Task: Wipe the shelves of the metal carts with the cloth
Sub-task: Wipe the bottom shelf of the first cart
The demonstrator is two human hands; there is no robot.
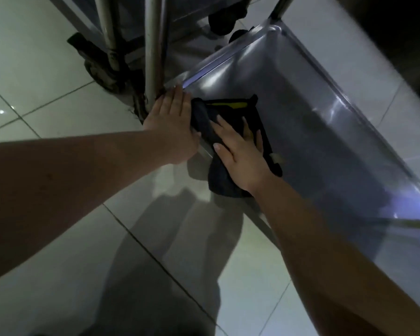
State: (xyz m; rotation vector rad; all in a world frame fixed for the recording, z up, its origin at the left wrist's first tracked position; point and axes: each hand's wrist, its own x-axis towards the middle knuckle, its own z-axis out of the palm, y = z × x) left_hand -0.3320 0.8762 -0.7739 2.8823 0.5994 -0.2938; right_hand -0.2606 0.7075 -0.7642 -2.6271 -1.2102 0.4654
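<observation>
A dark cloth (233, 115) with a yellow stripe is pressed flat on the low shelf (313, 122) of a metal cart by the right hand (238, 154), whose fingers are held straight. The left hand (172, 122) is laid open on the near corner of the shelf, between the upright post (155, 44) and the cloth. The wheel (102, 71) of a second cart is seen behind, on the tiled floor (34, 69).
</observation>
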